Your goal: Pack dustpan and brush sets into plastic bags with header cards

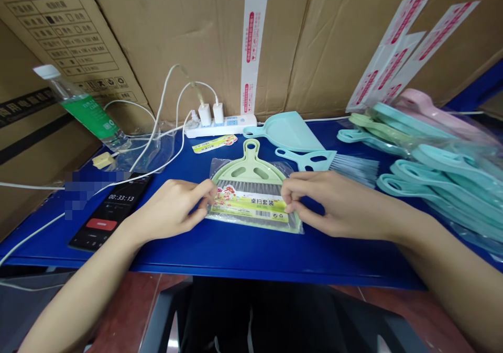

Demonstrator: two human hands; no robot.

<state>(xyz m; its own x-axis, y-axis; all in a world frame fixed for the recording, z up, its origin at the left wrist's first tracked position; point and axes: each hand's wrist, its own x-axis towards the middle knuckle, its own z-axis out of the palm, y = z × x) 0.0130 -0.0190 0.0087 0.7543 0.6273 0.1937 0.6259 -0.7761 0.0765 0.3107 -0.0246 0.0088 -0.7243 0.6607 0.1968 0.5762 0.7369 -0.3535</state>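
A green dustpan-and-brush set (251, 177) in a clear plastic bag lies flat on the blue table, its handle pointing away from me. Across its lower part is a yellow and white label card (251, 204) inside the bag. My left hand (183, 206) pinches the bag's left edge beside the label. At the right edge, my right hand (318, 198) has its fingertips closed on the bag. Just behind it lie a loose blue dustpan (293, 132) and a blue brush (310, 161) with grey bristles.
Several bagged blue, green and pink sets (440, 169) are piled at the right. A white power strip (220, 127) with cables stands behind. To the left are a phone (112, 211), a tilted bottle (86, 113) and a loose label card (214, 143). Cardboard boxes (196, 28) line the back.
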